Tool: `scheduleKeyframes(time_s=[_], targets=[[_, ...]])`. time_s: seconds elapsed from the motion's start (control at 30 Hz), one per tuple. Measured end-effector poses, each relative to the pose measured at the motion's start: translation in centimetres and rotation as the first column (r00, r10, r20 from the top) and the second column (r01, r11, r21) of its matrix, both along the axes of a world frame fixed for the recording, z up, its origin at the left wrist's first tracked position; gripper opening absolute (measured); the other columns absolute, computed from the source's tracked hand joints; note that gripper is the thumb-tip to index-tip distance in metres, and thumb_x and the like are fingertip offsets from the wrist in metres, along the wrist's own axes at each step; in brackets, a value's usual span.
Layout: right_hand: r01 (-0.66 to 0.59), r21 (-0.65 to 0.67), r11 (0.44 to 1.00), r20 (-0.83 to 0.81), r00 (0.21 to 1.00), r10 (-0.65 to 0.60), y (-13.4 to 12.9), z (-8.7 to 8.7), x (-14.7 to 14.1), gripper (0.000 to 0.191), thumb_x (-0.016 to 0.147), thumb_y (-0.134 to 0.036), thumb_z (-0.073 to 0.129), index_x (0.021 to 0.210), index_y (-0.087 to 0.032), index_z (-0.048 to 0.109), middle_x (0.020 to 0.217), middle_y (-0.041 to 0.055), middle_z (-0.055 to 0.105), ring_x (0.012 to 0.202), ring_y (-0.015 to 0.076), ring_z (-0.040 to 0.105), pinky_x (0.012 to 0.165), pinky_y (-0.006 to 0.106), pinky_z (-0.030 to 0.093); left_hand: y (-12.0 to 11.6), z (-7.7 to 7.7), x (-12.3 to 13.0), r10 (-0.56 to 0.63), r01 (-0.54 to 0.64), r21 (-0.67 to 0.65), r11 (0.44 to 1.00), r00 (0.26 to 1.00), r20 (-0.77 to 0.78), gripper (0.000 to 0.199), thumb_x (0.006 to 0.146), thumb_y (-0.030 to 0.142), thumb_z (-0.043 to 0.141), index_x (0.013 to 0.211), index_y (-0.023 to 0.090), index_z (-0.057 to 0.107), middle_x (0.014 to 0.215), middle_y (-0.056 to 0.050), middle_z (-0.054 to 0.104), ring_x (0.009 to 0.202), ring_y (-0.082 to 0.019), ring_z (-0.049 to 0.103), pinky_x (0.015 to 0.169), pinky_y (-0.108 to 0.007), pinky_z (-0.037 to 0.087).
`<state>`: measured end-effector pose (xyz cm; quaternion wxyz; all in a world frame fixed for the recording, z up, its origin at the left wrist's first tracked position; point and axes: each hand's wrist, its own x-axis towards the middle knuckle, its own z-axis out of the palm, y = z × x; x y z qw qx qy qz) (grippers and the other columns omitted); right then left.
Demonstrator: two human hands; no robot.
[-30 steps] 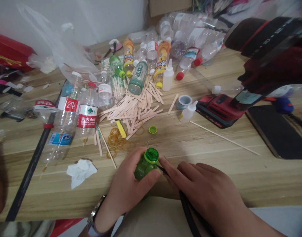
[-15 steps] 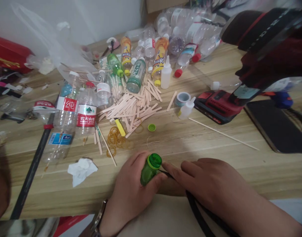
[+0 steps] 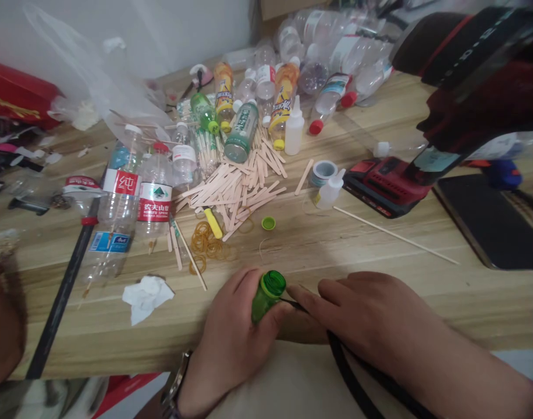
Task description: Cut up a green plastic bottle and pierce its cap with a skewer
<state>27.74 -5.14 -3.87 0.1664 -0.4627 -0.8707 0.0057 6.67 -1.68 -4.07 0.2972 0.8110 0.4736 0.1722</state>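
Green bottle (image 3: 261, 308) wrapped by left hand (image 3: 234, 334), fingers closed, axis leaning right; thin dark tool (image 3: 293, 304) gripped by right hand (image 3: 366, 311), tip at neck's right.

Count on the tabletop (image 3: 423, 291): small items firm, heaps approximate.
1 left hand (image 3: 238, 326), 1 right hand (image 3: 371, 311), 1 wristwatch (image 3: 176, 384), 1 open green bottle (image 3: 262, 304), 1 thin black tool (image 3: 292, 304), 1 loose green cap (image 3: 269, 223), 2 nozzle bottles (image 3: 294, 132), 2 orange-labelled bottles (image 3: 284, 100), 1 tape roll (image 3: 314, 176), 1 drill (image 3: 480, 105), 1 dark flat device (image 3: 493, 224), 1 yellow handle (image 3: 213, 223), 1 crumpled tissue (image 3: 148, 295); wooden sticks (image 3: 231, 189): dozens, overlapping; rubber bands (image 3: 201, 237): several, tangled; clear bottles (image 3: 347, 53): more than eight, exact number unreadable.
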Motion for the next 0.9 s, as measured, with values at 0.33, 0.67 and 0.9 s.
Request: scheduleKeyframes(time_s=[0.33,0.67,0.9], targets=[[0.088,0.081,0.993,-0.052,0.995,-0.084,-0.8,-0.6,-1.6,0.039,0.085,0.001,0.042,0.114,-0.018,0.062,0.062,-0.0035,0.056,0.049,0.0144,0.049,0.051,0.033,0.029,0.3,0.1,0.0,0.15,-0.144,-0.109,0.984,0.987,0.057,0.021,0.087,0.037,0.062,0.101,0.022,0.065,0.101,-0.01,0.076,0.095,-0.027,0.071,0.081,-0.041,0.058],[0.141,0.099,0.985,-0.139,0.982,-0.126,0.0,-1.2,-1.4,0.041,0.113,-0.025,0.027,0.103,-0.021,0.067,0.065,-0.0041,0.063,0.051,0.0134,0.059,0.051,0.031,0.036,3.0,0.9,-1.6,0.163,-0.066,-0.42,0.905,0.966,0.199,0.022,0.08,0.038,0.066,0.094,0.022,0.068,0.093,-0.005,0.075,0.087,-0.024,0.068,0.079,-0.036,0.054],[0.118,0.149,0.982,-0.115,0.988,-0.101,0.8,-1.1,-1.1,0.048,0.114,-0.03,0.024,0.105,-0.023,0.071,0.062,-0.0051,0.061,0.049,0.0112,0.056,0.051,0.029,0.035,3.8,0.0,-2.0,0.224,0.121,-0.588,0.8,0.849,0.479,0.031,0.083,0.05,0.073,0.094,0.02,0.074,0.097,-0.006,0.076,0.093,-0.024,0.069,0.082,-0.033,0.053]])
